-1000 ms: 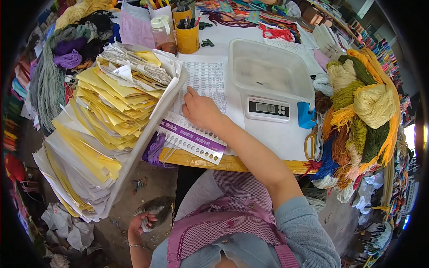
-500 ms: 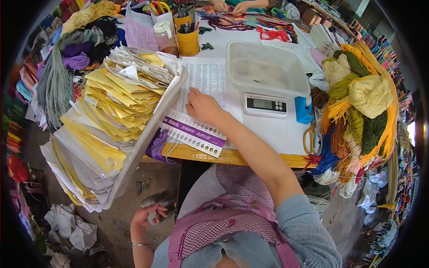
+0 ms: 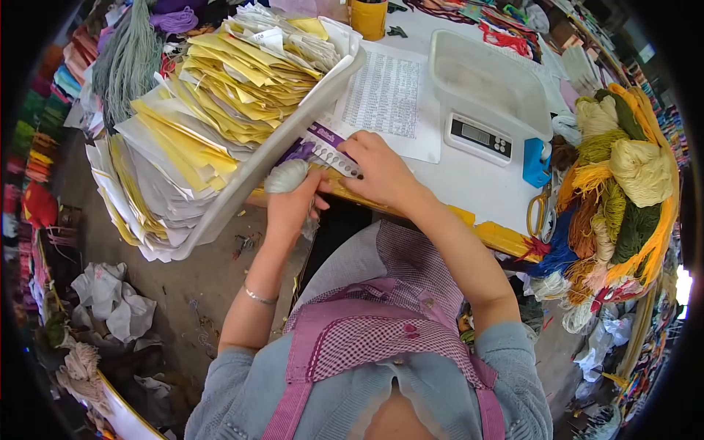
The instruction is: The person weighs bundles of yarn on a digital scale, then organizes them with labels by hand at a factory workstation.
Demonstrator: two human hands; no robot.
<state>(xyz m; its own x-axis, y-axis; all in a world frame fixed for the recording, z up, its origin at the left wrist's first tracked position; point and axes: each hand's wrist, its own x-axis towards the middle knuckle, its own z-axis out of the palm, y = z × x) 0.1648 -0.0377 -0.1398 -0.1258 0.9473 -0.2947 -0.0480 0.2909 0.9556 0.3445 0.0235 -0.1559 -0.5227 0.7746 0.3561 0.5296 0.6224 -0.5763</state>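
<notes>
My left hand (image 3: pixel 293 209) is closed around a pale grey skein of yarn (image 3: pixel 287 177) at the table's front edge. My right hand (image 3: pixel 379 170) grips the near end of a purple and white card with a row of holes (image 3: pixel 328 155); its fingertips lie over the card. Purple thread (image 3: pixel 299 152) hangs from the card's holes, close to the left hand. Part of the card is hidden by the right hand and by the bin.
A bin (image 3: pixel 275 136) packed with yellow and white paper envelopes stands at the left. A printed sheet (image 3: pixel 385 95), a digital scale (image 3: pixel 478 138), a clear plastic tub (image 3: pixel 491 88), a blue tape dispenser (image 3: pixel 537 163) and scissors (image 3: pixel 539 214) lie rightward. Yarn skeins (image 3: pixel 623 172) hang at far right.
My left hand has come up from below the table edge with the grey skein. My right hand has moved from the printed sheet to the card, which has shifted left. The view has tilted down.
</notes>
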